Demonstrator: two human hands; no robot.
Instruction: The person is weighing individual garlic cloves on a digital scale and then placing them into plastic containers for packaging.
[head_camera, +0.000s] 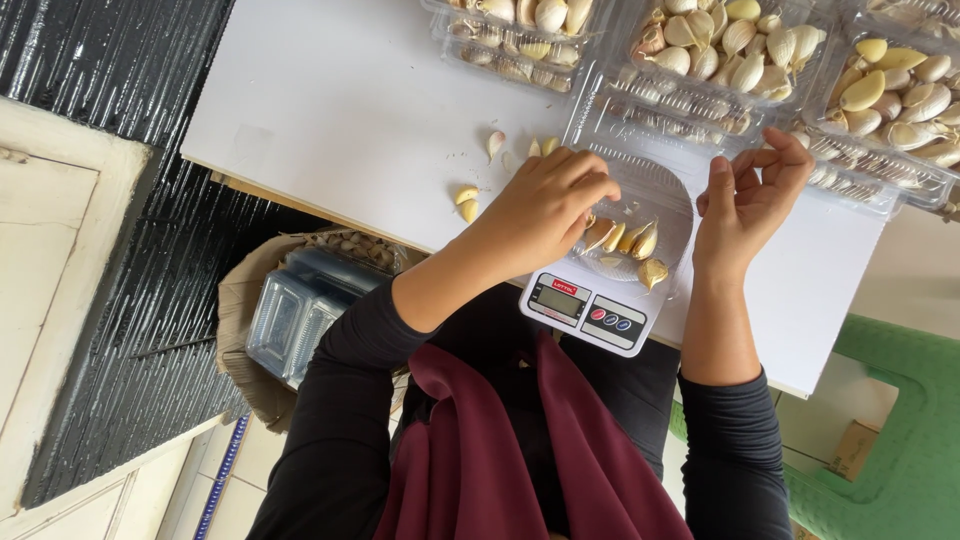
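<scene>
White table (330, 100) over dark ribbed flooring (150, 330); left hand (545, 205) bunched over garlic cloves (625, 240), right hand (750, 195) loosely open.

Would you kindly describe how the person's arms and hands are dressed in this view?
Both arms wear snug, dark charcoal long sleeves, pushed up to mid-forearm so the wrists are bare. The left hand and right hand are bare: no gloves, rings, watch or bracelets visible. A maroon cloth hangs down between the arms.

Clear plastic clamshell boxes of garlic (735, 50) along table's far edge, empty stack (300, 310) below, grey scale screen (560, 301)
</scene>
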